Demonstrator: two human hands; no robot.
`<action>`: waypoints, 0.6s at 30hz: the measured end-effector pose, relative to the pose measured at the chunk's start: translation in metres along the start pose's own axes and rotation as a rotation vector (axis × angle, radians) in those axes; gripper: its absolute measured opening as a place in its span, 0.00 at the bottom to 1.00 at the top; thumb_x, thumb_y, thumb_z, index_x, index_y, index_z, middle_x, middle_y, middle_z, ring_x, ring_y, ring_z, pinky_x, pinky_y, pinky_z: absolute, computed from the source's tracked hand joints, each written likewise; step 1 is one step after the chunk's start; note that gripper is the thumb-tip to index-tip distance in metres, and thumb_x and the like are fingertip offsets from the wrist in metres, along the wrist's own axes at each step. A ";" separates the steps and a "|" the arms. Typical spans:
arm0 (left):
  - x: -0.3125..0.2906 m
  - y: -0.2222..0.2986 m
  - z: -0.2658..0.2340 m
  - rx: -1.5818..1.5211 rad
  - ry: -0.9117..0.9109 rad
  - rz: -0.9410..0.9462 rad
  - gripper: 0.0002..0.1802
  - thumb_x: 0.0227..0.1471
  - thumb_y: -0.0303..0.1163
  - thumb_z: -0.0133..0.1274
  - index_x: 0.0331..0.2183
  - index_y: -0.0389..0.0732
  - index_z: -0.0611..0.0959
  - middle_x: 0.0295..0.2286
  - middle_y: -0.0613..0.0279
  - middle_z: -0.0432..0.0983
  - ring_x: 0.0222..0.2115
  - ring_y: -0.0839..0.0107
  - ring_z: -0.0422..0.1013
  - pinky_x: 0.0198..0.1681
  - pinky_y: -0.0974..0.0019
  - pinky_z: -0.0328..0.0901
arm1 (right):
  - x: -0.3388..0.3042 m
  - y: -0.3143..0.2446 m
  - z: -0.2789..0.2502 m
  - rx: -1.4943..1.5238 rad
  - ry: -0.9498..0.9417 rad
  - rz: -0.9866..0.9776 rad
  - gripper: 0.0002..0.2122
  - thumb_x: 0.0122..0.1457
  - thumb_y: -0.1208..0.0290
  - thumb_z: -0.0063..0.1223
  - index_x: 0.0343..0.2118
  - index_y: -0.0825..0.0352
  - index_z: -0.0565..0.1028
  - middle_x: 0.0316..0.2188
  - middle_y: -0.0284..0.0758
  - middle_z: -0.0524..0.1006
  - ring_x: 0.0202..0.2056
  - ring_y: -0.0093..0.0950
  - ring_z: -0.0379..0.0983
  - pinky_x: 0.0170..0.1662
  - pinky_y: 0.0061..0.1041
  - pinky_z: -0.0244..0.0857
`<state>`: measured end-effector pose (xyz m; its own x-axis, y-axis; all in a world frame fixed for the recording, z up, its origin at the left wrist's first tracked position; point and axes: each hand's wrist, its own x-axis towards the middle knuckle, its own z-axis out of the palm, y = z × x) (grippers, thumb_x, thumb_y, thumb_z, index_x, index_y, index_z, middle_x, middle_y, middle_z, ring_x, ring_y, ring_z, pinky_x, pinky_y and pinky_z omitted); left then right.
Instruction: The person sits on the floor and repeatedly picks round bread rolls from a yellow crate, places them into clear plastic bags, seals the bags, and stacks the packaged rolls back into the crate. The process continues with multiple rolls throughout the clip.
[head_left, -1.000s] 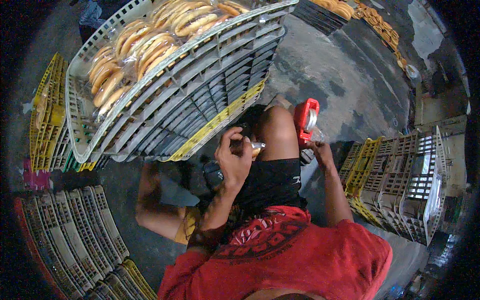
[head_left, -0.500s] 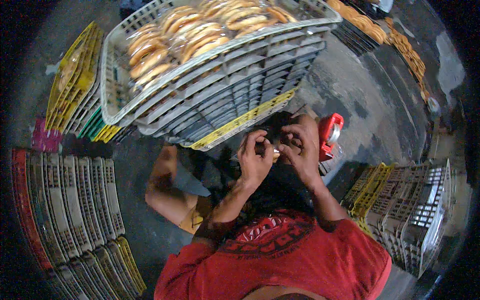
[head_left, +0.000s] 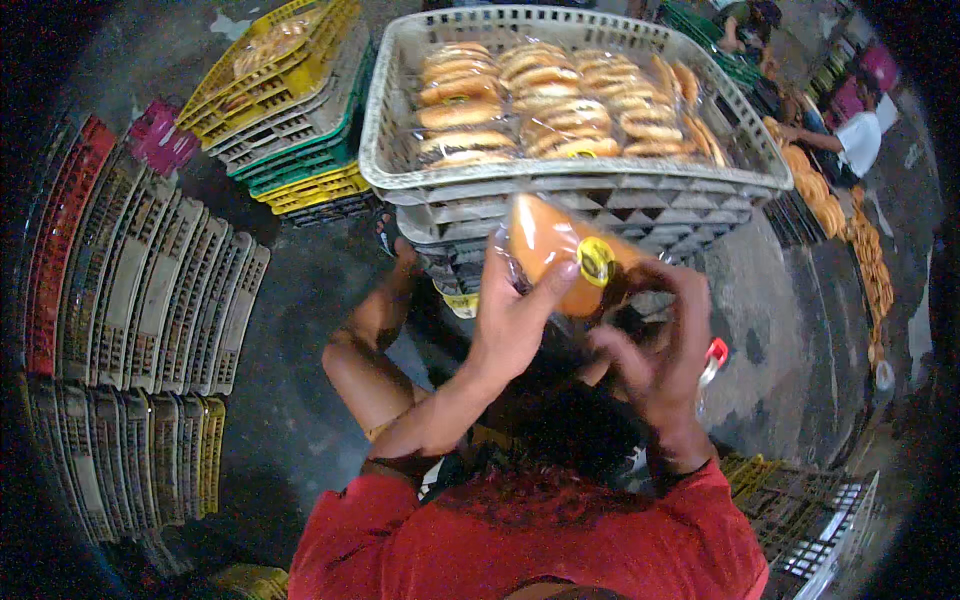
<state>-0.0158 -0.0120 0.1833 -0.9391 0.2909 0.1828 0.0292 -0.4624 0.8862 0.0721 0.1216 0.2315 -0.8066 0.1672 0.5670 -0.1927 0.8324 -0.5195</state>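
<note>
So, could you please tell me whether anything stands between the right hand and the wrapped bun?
Nothing visible does: the right hand is near the right end of the wrapped bun, too blurred to tell if it touches. The left hand holds the other side.

The bun wrapper (head_left: 541,238) is glossy clear plastic, the dim floor (head_left: 287,395) perhaps rough, matt concrete
</note>
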 end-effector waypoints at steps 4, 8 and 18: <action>0.041 0.080 -0.015 -0.063 -0.382 0.080 0.25 0.53 0.29 0.57 0.50 0.33 0.70 0.41 0.61 0.75 0.44 0.69 0.71 0.50 0.65 0.65 | 0.063 0.006 0.016 0.224 0.087 -0.151 0.31 0.47 0.74 0.64 0.55 0.69 0.63 0.47 0.44 0.68 0.47 0.41 0.69 0.52 0.38 0.63; 0.166 0.138 -0.057 1.575 -0.280 0.368 0.18 0.44 0.40 0.62 0.37 0.40 0.84 0.34 0.60 0.80 0.40 0.61 0.74 0.47 0.57 0.64 | 0.162 0.018 0.021 0.708 -0.054 -0.149 0.30 0.51 0.74 0.63 0.55 0.69 0.62 0.50 0.39 0.70 0.52 0.32 0.68 0.55 0.30 0.62; 0.336 0.090 -0.143 1.508 -0.570 0.291 0.14 0.45 0.35 0.53 0.29 0.34 0.82 0.24 0.51 0.78 0.28 0.63 0.75 0.32 0.61 0.68 | 0.289 0.057 0.122 0.201 -0.622 -0.611 0.27 0.43 0.71 0.57 0.50 0.66 0.68 0.46 0.40 0.74 0.49 0.34 0.70 0.55 0.32 0.62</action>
<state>-0.3772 -0.0756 0.2633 -0.6124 0.7566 0.2290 0.7810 0.5344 0.3231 -0.2395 0.1527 0.2878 -0.6773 -0.6404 0.3621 -0.7348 0.5646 -0.3758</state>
